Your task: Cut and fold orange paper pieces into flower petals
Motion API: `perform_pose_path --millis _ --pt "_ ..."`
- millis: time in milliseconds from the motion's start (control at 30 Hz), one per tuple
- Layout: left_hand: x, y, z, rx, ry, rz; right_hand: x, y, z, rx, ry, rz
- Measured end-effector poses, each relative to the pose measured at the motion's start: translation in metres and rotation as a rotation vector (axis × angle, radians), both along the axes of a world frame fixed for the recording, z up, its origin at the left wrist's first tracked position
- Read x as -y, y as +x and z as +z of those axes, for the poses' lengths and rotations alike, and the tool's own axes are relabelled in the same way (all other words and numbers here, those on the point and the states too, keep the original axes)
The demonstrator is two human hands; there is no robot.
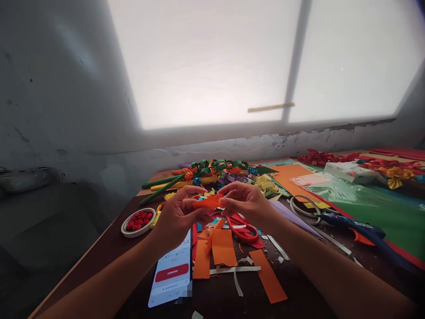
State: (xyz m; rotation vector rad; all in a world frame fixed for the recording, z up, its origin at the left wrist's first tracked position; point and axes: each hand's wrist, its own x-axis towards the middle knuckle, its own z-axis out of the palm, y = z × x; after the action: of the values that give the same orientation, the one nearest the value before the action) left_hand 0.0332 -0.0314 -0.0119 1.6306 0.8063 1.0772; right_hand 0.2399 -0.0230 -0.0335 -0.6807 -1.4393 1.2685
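Observation:
An orange paper piece [208,202] is held up between my two hands above the table. My left hand [181,212] pinches its left end between thumb and fingers. At its right end, the thumb and fingers of my right hand [247,201] close on the paper. Below lie several cut orange paper strips [223,246], one of them apart at the lower right. Scissors with red handles [244,230] rest among red and blue scraps just under my hands. A lit phone [171,274] lies beneath my left wrist.
A tape roll [123,228] holding red paper roses [138,220] sits at the left. Colourful paper flowers and green stems [169,188] pile up at the back. On the right are a dark blue glue gun [355,226], a white box [348,172] and green sheets [375,208].

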Motion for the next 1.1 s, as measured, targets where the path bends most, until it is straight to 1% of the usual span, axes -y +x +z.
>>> perform_pose_path --millis 67,100,200,233,267,300,367,467,600,767,833,1000,1100 --pt "-0.001 -0.001 -0.002 -0.058 0.075 0.024 0.0 -0.002 -0.003 0.026 0.003 0.021" --pt "-0.001 -0.002 -0.003 -0.099 0.168 0.076 0.0 -0.003 -0.004 0.019 0.006 0.002" --pt "0.0 -0.005 -0.006 -0.271 0.595 0.313 -0.001 -0.006 -0.005 -0.041 0.037 -0.15" --pt "0.001 -0.006 -0.006 -0.338 0.723 0.357 -0.002 -0.006 -0.005 -0.046 0.053 -0.2" --pt "0.002 -0.006 -0.006 -0.405 0.815 0.36 -0.001 -0.007 -0.004 -0.04 0.069 -0.23" --pt "0.003 -0.006 -0.006 -0.46 0.867 0.328 -0.001 -0.008 -0.004 -0.034 0.081 -0.239" --pt "0.005 -0.004 -0.006 -0.511 0.91 0.25 0.001 -0.009 -0.003 -0.051 0.082 -0.207" --pt "0.007 0.0 -0.005 -0.451 0.877 0.187 0.005 -0.012 0.0 -0.113 0.051 -0.133" --pt "0.007 0.0 -0.004 -0.33 0.789 0.236 0.008 -0.012 0.001 -0.146 0.008 -0.104" --pt "0.006 -0.003 -0.004 -0.266 0.696 0.253 0.008 -0.01 0.0 -0.125 0.009 -0.074" --pt "0.006 -0.002 -0.004 -0.245 0.632 0.255 0.008 -0.011 -0.001 -0.122 0.019 -0.055" --pt "0.005 0.002 -0.005 -0.111 0.395 0.106 0.009 -0.012 -0.002 -0.119 0.049 -0.059" --pt "0.005 0.004 -0.006 -0.069 0.32 0.079 0.009 -0.012 -0.003 -0.114 0.05 -0.068"
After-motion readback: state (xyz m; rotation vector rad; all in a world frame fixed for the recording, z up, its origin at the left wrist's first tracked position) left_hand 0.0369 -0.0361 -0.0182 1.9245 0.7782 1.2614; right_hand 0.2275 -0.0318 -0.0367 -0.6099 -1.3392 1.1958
